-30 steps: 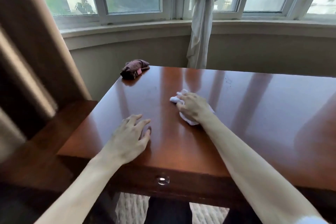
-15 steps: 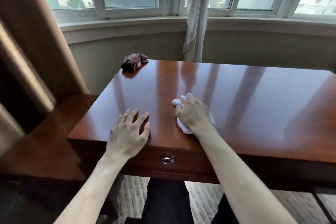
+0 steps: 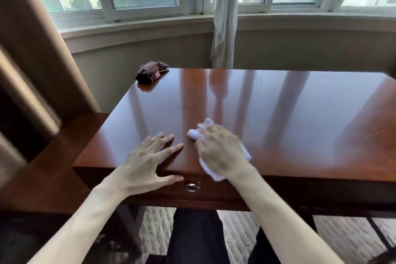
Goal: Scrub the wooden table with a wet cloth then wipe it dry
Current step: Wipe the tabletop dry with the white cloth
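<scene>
Glossy reddish-brown wooden table [image 3: 278,113], near edge under both hands. Left hand [image 3: 145,163] flat, fingers spread, holding nothing. Right hand [image 3: 220,152] presses down on crumpled white cloth [image 3: 203,133] (cloth pokes out ahead of and behind palm), just right of left hand.

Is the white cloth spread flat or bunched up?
Bunched: the white cloth shows as crumpled lumps on both sides of the right hand pressing it.
</scene>
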Action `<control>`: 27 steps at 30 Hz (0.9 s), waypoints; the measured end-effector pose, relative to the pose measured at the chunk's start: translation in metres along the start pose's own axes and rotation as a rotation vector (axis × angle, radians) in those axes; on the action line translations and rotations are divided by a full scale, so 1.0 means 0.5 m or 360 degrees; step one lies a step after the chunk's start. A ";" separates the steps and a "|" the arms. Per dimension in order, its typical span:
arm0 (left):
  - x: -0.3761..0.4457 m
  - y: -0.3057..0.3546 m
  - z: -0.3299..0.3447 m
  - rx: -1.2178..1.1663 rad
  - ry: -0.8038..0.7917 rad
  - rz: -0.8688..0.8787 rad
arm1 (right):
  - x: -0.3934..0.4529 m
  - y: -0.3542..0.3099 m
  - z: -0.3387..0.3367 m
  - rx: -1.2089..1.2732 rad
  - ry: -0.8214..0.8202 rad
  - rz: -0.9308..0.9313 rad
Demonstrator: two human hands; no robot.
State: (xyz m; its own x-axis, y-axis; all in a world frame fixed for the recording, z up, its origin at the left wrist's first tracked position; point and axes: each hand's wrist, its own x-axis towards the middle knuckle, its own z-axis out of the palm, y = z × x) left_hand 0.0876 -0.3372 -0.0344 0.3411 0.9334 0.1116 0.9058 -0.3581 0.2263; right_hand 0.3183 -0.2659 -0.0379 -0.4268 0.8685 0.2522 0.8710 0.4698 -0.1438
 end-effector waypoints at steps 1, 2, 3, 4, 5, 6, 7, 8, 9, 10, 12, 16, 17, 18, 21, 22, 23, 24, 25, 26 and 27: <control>0.002 -0.005 -0.001 -0.0004 0.0001 0.0014 | -0.028 -0.036 -0.006 -0.0009 0.0021 -0.0180; 0.004 -0.011 -0.002 -0.0003 0.0009 0.0033 | -0.060 -0.049 -0.017 0.0016 0.0094 -0.0302; 0.005 -0.017 -0.003 0.0013 0.0025 0.0049 | -0.088 -0.039 -0.032 0.0049 0.0175 -0.0344; 0.006 -0.021 -0.003 0.0043 0.0050 0.0068 | -0.111 -0.010 -0.038 0.0051 0.0247 -0.0313; 0.007 -0.024 -0.001 0.0079 0.0087 0.0091 | -0.128 0.026 -0.047 0.0022 0.0304 -0.0225; 0.008 -0.025 0.002 0.0112 0.0127 0.0112 | -0.139 0.062 -0.054 -0.0043 0.0397 -0.0125; 0.009 -0.024 0.005 0.0134 0.0167 0.0125 | -0.143 0.086 -0.057 -0.0104 0.0492 -0.0025; 0.009 -0.022 0.008 0.0153 0.0205 0.0128 | -0.142 0.088 -0.052 -0.0136 0.0577 0.0047; 0.010 -0.021 0.011 0.0170 0.0237 0.0130 | -0.130 0.066 -0.039 -0.0125 0.0681 0.0079; 0.010 -0.019 0.014 0.0178 0.0259 0.0136 | -0.115 0.030 -0.021 -0.0107 0.0757 0.0062; 0.008 -0.018 0.017 0.0154 0.0281 0.0136 | -0.086 -0.064 0.015 -0.0016 0.0768 -0.0067; 0.006 -0.017 0.016 0.0110 0.0263 0.0114 | -0.082 -0.076 0.014 -0.0033 0.0770 -0.0308; 0.005 -0.017 0.015 0.0123 0.0257 0.0109 | -0.105 -0.038 0.004 -0.0089 0.0838 -0.0336; 0.006 -0.016 0.015 0.0141 0.0263 0.0105 | -0.129 0.007 -0.005 -0.0136 0.0902 -0.0321; 0.005 -0.016 0.019 0.0196 0.0305 0.0109 | -0.187 0.107 -0.035 -0.0274 0.0982 -0.0185; 0.007 -0.016 0.019 0.0217 0.0337 0.0116 | -0.184 0.100 -0.034 -0.0281 0.1016 -0.0138; 0.009 -0.015 0.020 0.0236 0.0352 0.0132 | -0.170 0.073 -0.027 -0.0249 0.1035 -0.0085; 0.009 -0.013 0.021 0.0237 0.0354 0.0146 | -0.151 0.030 -0.012 -0.0201 0.1031 -0.0083; 0.007 -0.013 0.022 0.0214 0.0359 0.0146 | -0.129 -0.024 0.007 -0.0154 0.1011 -0.0127; 0.004 -0.014 0.023 0.0179 0.0370 0.0141 | -0.107 -0.077 0.027 -0.0115 0.0972 -0.0178; 0.003 -0.016 0.024 0.0143 0.0377 0.0142 | -0.088 -0.119 0.038 -0.0075 0.0919 -0.0209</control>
State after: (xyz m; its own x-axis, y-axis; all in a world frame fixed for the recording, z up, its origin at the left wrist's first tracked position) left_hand 0.0840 -0.3325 -0.0476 0.3618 0.8628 0.3530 0.8971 -0.4253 0.1200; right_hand 0.2809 -0.3291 -0.0586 -0.3416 0.5708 0.7467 0.8354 0.5485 -0.0371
